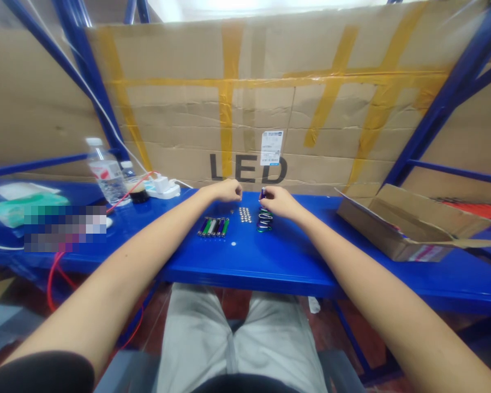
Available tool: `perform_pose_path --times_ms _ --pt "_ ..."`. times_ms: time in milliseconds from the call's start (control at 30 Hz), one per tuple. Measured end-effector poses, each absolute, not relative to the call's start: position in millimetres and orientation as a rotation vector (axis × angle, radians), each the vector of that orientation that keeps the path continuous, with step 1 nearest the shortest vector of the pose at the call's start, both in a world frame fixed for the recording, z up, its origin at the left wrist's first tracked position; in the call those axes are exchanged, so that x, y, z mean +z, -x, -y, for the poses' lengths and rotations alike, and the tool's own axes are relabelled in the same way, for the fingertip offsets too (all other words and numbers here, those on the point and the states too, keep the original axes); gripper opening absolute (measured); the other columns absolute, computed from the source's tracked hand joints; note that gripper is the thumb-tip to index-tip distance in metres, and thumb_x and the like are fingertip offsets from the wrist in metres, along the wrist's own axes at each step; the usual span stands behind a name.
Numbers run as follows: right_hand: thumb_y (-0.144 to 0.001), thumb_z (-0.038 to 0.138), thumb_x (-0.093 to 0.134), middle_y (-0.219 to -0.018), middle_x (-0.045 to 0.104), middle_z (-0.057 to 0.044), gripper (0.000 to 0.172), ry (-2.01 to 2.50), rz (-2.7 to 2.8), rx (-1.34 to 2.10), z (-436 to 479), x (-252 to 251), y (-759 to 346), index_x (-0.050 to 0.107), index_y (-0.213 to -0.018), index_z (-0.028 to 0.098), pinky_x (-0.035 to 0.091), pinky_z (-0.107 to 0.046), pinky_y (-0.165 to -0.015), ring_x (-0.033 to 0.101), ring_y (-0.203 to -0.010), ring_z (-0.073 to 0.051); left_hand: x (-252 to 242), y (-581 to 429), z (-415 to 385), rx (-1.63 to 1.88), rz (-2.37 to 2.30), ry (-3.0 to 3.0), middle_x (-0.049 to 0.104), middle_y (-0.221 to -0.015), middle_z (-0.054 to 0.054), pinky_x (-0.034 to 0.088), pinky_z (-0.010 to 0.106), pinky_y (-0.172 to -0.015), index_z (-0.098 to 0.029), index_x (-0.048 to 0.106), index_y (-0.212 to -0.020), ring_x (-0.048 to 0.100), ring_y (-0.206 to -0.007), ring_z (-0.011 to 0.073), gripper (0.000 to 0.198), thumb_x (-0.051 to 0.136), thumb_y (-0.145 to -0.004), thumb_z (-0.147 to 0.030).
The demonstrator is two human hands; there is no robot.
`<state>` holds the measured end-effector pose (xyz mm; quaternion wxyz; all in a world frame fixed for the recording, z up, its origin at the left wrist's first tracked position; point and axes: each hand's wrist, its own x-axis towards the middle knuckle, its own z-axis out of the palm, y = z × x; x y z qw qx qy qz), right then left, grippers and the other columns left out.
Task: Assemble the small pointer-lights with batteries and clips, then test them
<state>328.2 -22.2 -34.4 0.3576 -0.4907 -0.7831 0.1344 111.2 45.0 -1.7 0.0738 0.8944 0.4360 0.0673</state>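
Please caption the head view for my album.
Left hand curled, right hand holding a dark piece near silver bits on a blue table.

Tubes (213, 227) on table (278, 262), left of discs (245, 214); clips (264, 220) right; box (413, 229) far right; bottles (108, 177) far left; carton (180, 120) behind.

"What are we facing?"
"We are looking at a broad cardboard sheet (180, 125), with yellow tape (230, 60) crossing it and blue metal uprights (436, 112) flanking it."
"And what else are we noticing?"
"We are seeing bright light (229, 8) glowing above its top edge, a blue table (262, 262) spreading below, and reddish flooring (236, 305) showing underneath"
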Motion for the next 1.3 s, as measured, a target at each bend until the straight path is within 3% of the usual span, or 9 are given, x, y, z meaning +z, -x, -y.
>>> perform_pose_path --times_ms 200,400,567,800,967,1300 --pt "-0.076 0.015 0.055 -0.076 0.066 -0.003 0.008 1.279 2.070 0.307 24 -33 -328 0.062 -0.077 0.016 0.038 -0.028 -0.065 0.056 -0.070 -0.016 -17 -135 -46 0.114 -1.359 -2.627 0.069 -0.073 0.006 0.044 0.027 -0.065 -0.015 0.071 -0.087 0.060 -0.067 0.0152 0.027 0.064 -0.083 -0.040" --pt "-0.077 0.015 0.056 -0.075 0.066 -0.003 0.007 1.273 2.071 0.287 24 -32 -328 0.062 -0.077 0.016 0.040 -0.028 -0.067 0.056 -0.071 -0.016 -20 -134 -52 0.044 -1.430 -2.468 0.066 -0.068 0.005 0.050 0.029 -0.064 -0.014 0.070 -0.096 0.061 -0.058 0.0153 0.027 0.069 -0.079 -0.034" --pt "-0.076 0.013 0.056 -0.077 0.067 -0.004 0.008 1.265 2.064 0.320 25 -30 -328 0.063 -0.077 0.016 0.041 -0.028 -0.069 0.057 -0.072 -0.016 -23 -120 -59 0.119 -1.488 -2.377 0.068 -0.071 0.006 0.052 0.028 -0.063 -0.013 0.068 -0.093 0.063 -0.061 0.0153 0.019 0.066 -0.079 -0.025" --pt "-0.076 0.014 0.055 -0.075 0.066 -0.003 0.008 1.285 2.076 0.324 29 -28 -327 0.063 -0.076 0.016 0.040 -0.028 -0.068 0.056 -0.071 -0.016 -24 -103 -64 0.152 -1.207 -2.332 0.070 -0.084 0.006 0.050 0.025 -0.060 -0.017 0.070 -0.104 0.064 -0.067 0.0153 0.032 0.069 -0.075 -0.031" --pt "-0.075 0.015 0.055 -0.075 0.065 -0.003 0.008 1.293 2.087 0.324 29 -28 -328 0.062 -0.077 0.017 0.040 -0.028 -0.068 0.057 -0.071 -0.016 -30 -102 -63 0.199 -1.239 -2.368 0.069 -0.079 0.005 0.047 0.026 -0.059 -0.016 0.071 -0.102 0.060 -0.061 0.0137 0.030 0.068 -0.073 -0.025" --pt "-0.076 0.011 0.055 -0.083 0.069 -0.004 0.012 1.297 2.074 0.361 27 -30 -327 0.064 -0.081 0.016 0.044 -0.028 -0.073 0.061 -0.079 -0.018 -37 -106 -57 0.347 -1.308 -2.574 0.076 -0.090 0.007 0.047 0.027 -0.075 -0.016 0.076 -0.093 0.066 -0.080 0.0174 0.021 0.062 -0.081 -0.027"
